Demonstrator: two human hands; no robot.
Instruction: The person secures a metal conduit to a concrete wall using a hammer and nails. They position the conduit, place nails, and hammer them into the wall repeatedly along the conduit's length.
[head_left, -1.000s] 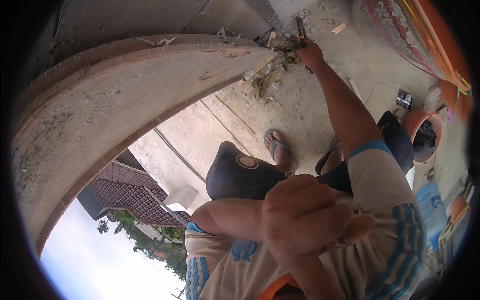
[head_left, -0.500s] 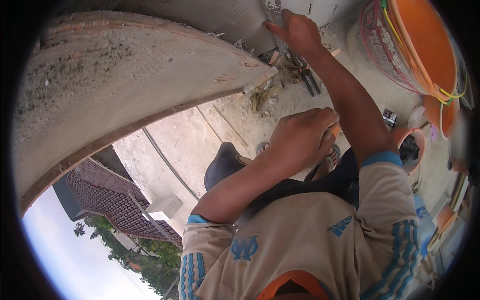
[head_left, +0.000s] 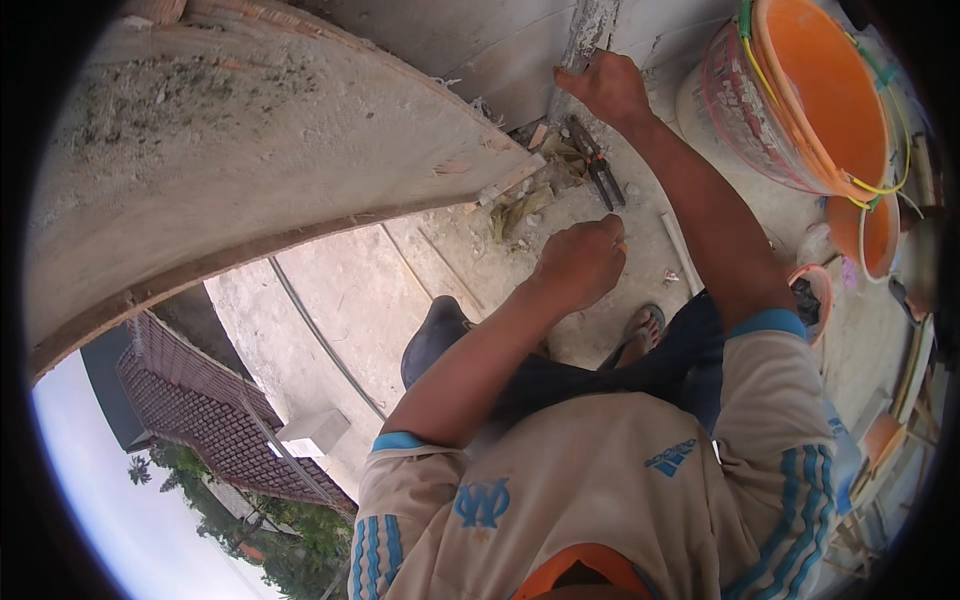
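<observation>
My right hand [head_left: 607, 92] is stretched forward to the lower part of a grey, mortar-smeared upright strip [head_left: 590, 35] on the wall. Its fingers are curled and the thumb points left; whatever they grip is hidden. Closer to my body, above the floor, my left hand [head_left: 582, 263] is closed with its back toward me. A small orange bit shows at its fingertips, too little to name. Beyond it, between the two hands, a pair of pliers [head_left: 601, 178] with dark handles lies on the floor, touched by neither hand.
A large orange-lined bucket [head_left: 830, 95] stands at far right, with a smaller orange bucket [head_left: 880, 235] and a reddish pail [head_left: 815, 300] nearer. A rough board [head_left: 280, 150] spans the left. Rubble and a crumpled scrap [head_left: 520, 208] lie by its corner. A tiled roof [head_left: 200, 390] lies beyond the floor's edge.
My left hand has moved forward and slightly left, closer to the pliers. The right hand has shifted a little to the right along the strip, its fingers more curled. The view has tilted slightly.
</observation>
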